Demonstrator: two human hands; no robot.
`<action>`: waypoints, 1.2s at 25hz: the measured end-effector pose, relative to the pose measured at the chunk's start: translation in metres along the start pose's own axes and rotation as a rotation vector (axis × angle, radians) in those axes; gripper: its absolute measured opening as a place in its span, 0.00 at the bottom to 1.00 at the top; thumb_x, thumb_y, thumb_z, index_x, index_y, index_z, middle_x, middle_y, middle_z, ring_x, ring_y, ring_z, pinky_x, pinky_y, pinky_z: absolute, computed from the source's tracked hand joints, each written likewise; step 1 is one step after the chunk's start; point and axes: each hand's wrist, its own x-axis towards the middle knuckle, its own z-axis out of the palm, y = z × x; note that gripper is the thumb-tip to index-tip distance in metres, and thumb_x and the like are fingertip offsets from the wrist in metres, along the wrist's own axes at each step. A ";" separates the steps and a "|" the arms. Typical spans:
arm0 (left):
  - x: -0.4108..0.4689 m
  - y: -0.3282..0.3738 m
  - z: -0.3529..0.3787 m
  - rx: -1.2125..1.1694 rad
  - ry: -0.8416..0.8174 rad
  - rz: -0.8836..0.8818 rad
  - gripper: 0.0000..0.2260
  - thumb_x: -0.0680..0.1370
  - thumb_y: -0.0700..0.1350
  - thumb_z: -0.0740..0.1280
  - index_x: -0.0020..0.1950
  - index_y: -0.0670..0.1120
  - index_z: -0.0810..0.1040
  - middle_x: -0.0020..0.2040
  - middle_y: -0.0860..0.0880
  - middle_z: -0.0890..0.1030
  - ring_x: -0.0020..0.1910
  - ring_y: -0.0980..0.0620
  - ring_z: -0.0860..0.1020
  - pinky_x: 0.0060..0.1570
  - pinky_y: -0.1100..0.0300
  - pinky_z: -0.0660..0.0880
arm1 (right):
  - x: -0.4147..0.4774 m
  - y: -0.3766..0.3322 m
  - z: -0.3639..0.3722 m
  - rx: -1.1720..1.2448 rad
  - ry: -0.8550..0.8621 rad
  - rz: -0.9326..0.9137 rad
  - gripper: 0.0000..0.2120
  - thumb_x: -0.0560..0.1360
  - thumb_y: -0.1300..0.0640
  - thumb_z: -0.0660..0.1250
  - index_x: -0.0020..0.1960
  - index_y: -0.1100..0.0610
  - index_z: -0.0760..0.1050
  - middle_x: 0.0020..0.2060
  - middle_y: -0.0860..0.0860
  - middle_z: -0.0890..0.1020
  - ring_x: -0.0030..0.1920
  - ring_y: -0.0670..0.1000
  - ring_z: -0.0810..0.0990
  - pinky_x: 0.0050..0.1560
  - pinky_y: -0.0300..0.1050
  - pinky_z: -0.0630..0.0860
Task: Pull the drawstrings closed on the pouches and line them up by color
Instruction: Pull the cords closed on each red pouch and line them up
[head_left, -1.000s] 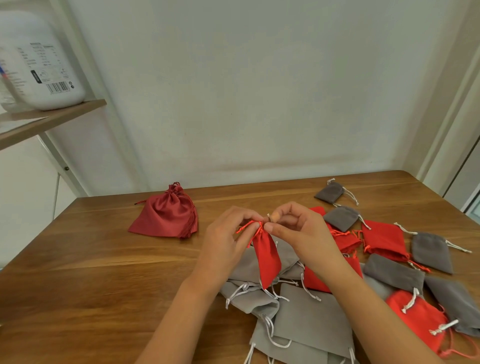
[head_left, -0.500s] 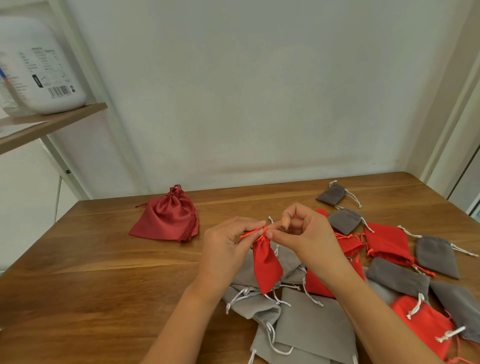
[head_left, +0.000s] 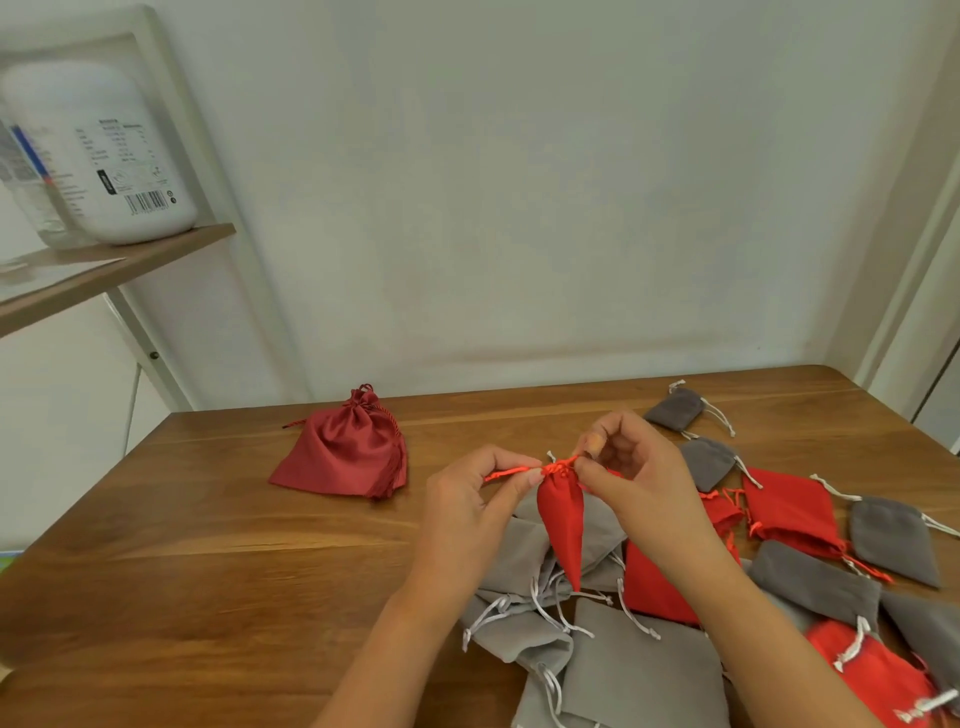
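Note:
A small bright red pouch (head_left: 562, 519) hangs above the table, its mouth gathered tight. My left hand (head_left: 470, 512) pinches its red drawstring (head_left: 506, 472) on the left side. My right hand (head_left: 631, 478) pinches the cord on the right side of the gathered mouth. Below lies a heap of light grey pouches (head_left: 524, 558) with white cords. To the right are more red pouches (head_left: 787, 506) and dark grey pouches (head_left: 893, 540), mixed together. A larger dark red satin pouch (head_left: 345, 449) sits alone at the back left, drawn shut.
The wooden table (head_left: 208, 561) runs to the wall behind. A shelf (head_left: 104, 265) at upper left carries a big white bottle (head_left: 111, 156). A door frame (head_left: 924, 291) stands at the right edge. Bare wood lies left of the heap.
The red pouch's mouth has drawn tighter as my hands pulled the cords apart. My left hand has shifted slightly left along the drawstring.

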 end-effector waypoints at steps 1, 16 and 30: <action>0.000 -0.001 -0.001 -0.032 0.004 -0.022 0.04 0.73 0.42 0.72 0.44 0.50 0.84 0.42 0.54 0.84 0.45 0.55 0.83 0.49 0.47 0.79 | 0.001 0.001 -0.001 0.055 -0.028 0.042 0.11 0.71 0.73 0.66 0.40 0.58 0.72 0.36 0.52 0.76 0.39 0.49 0.74 0.42 0.42 0.73; -0.001 0.005 -0.002 -0.020 -0.006 -0.007 0.04 0.72 0.44 0.73 0.42 0.53 0.82 0.40 0.56 0.84 0.43 0.56 0.82 0.48 0.50 0.79 | 0.002 -0.002 0.002 0.215 -0.115 0.289 0.08 0.76 0.63 0.64 0.41 0.56 0.78 0.37 0.50 0.81 0.40 0.48 0.78 0.48 0.43 0.72; -0.007 0.011 0.009 -0.142 -0.044 0.031 0.06 0.70 0.38 0.74 0.42 0.50 0.84 0.43 0.55 0.85 0.48 0.58 0.81 0.52 0.64 0.76 | 0.002 -0.001 -0.001 -0.204 -0.001 -0.003 0.08 0.74 0.67 0.66 0.41 0.56 0.76 0.36 0.46 0.79 0.35 0.42 0.76 0.35 0.32 0.71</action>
